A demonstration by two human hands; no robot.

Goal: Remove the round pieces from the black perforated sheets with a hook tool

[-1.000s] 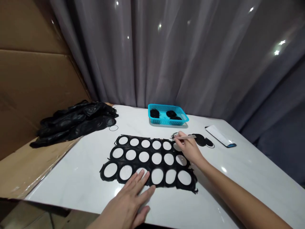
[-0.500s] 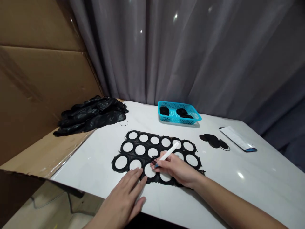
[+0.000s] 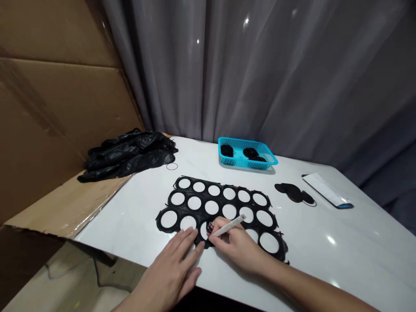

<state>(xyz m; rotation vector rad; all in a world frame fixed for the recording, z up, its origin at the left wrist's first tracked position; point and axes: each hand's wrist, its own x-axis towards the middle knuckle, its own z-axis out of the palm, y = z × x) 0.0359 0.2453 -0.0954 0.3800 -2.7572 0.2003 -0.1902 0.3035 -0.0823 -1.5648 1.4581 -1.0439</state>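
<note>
Right hand (image 3: 238,247), gone from the far-right corner, is working the near row of the 3-row punched black sheet (image 3: 221,203) on the white table (image 3: 325,251), pinching a white pick (image 3: 228,225), its tip apparently prying a black ring (image 3: 209,227). Left hand (image 3: 175,271), flat and open, is pinning the sheet's near edge. Next move likely calls for a fine lift under steady pinning.

You will find no readable text, label, brand or number here; the white card (image 3: 326,190) at the far right of the surface (image 3: 341,255) shows nothing legible.
</note>
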